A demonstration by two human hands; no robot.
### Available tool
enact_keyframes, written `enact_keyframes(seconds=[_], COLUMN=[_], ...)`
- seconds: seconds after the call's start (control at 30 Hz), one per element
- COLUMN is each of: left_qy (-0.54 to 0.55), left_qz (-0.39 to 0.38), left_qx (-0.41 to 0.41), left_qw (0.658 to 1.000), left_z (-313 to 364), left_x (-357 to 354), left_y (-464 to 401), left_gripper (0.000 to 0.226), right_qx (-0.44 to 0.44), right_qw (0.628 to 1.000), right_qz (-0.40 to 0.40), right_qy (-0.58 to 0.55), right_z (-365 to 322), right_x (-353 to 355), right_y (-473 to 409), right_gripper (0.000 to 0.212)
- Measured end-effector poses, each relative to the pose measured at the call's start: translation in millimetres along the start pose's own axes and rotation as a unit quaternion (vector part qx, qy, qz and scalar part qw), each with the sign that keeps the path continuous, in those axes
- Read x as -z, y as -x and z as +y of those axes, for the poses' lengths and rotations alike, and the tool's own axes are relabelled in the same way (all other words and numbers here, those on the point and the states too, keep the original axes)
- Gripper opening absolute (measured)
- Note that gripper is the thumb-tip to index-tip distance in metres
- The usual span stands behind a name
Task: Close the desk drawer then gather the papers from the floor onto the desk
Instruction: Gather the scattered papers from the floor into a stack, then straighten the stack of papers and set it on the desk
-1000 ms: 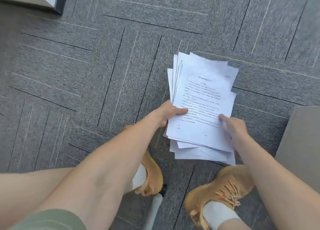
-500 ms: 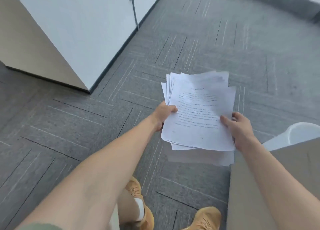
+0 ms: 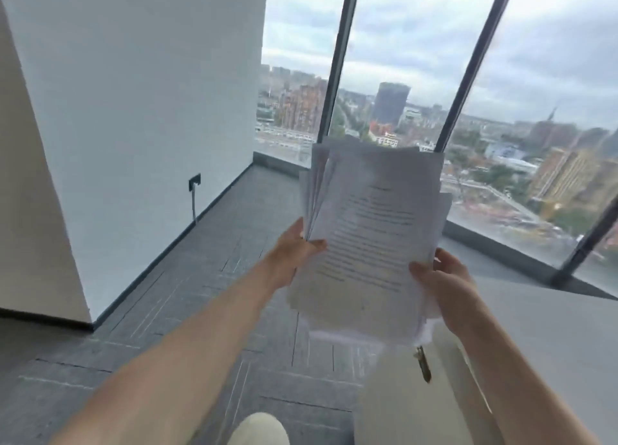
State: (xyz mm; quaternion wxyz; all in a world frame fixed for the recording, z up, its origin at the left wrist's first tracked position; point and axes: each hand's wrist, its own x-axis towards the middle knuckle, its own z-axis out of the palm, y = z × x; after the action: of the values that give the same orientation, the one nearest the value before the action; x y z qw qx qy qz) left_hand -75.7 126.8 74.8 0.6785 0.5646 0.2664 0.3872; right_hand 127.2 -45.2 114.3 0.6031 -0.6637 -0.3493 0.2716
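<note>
A loose stack of printed white papers [image 3: 371,230] is held up in the air in front of me, well above the grey carpet. My left hand [image 3: 296,252] grips its left edge with the thumb on top. My right hand [image 3: 441,284] grips the lower right edge. The pale desk [image 3: 551,337] lies at the lower right, just under and right of the stack. A key [image 3: 423,362] hangs from the desk's front face, which looks flush and shut. The sheets are fanned out unevenly at the top.
A white wall [image 3: 133,110] with a socket and cable [image 3: 194,190] runs along the left. Floor-to-ceiling windows [image 3: 418,59] with dark frames stand ahead. Grey carpet tiles [image 3: 207,294] cover the floor. A light rounded object [image 3: 257,429] shows at the bottom edge.
I have risen from a crouch; both hands lifted the paper stack from floor level up to chest height beside the desk. The view tilted up from the carpet to the windows.
</note>
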Motion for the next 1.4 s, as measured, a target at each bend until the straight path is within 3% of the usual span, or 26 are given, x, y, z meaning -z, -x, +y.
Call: enact_keyframes(seconds=[0.2, 0.3, 0.4, 0.6, 0.73, 1.07, 1.33, 1.4], left_qy=[0.085, 0.087, 0.081, 0.014, 0.017, 0.07, 0.066, 0.057], left_qz=[-0.145, -0.232, -0.277, -0.281, -0.304, -0.413, -0.472, -0.488], left_qx=[0.005, 0.011, -0.006, -0.092, -0.11, -0.031, 0.044, 0.049], left_qw=[0.986, 0.969, 0.957, 0.955, 0.946, 0.907, 0.878, 0.869], left_z=[52.3, 68.3, 80.0, 81.0, 73.3, 24.4, -6.7, -12.3], left_x=[-90.3, -140.0, -193.9, -301.4, -354.7, -442.2, -502.9, -516.4], left_y=[47.4, 66.7, 89.5, 139.3, 169.4, 245.9, 322.2, 337.9], left_gripper=[0.044, 0.039, 0.036, 0.032, 0.033, 0.053, 0.045, 0.033], right_qx=[0.06, 0.067, 0.088, 0.11, 0.101, 0.048, 0.033, 0.023], right_qw=[0.994, 0.99, 0.982, 0.934, 0.901, 0.84, 0.786, 0.775], right_qz=[0.08, 0.112, 0.164, 0.327, 0.411, 0.536, 0.612, 0.626], right_qy=[-0.037, -0.045, -0.017, 0.087, 0.091, 0.067, 0.086, 0.082], right_z=[-57.6, -76.3, -91.0, -100.7, -94.1, -74.2, -44.9, -37.0], right_x=[97.2, 147.0, 186.3, 230.1, 250.9, 298.4, 334.9, 343.1], right_y=[99.0, 146.8, 192.5, 266.7, 307.6, 413.7, 493.4, 507.8], right_gripper=[0.036, 0.025, 0.027, 0.029, 0.037, 0.037, 0.04, 0.039])
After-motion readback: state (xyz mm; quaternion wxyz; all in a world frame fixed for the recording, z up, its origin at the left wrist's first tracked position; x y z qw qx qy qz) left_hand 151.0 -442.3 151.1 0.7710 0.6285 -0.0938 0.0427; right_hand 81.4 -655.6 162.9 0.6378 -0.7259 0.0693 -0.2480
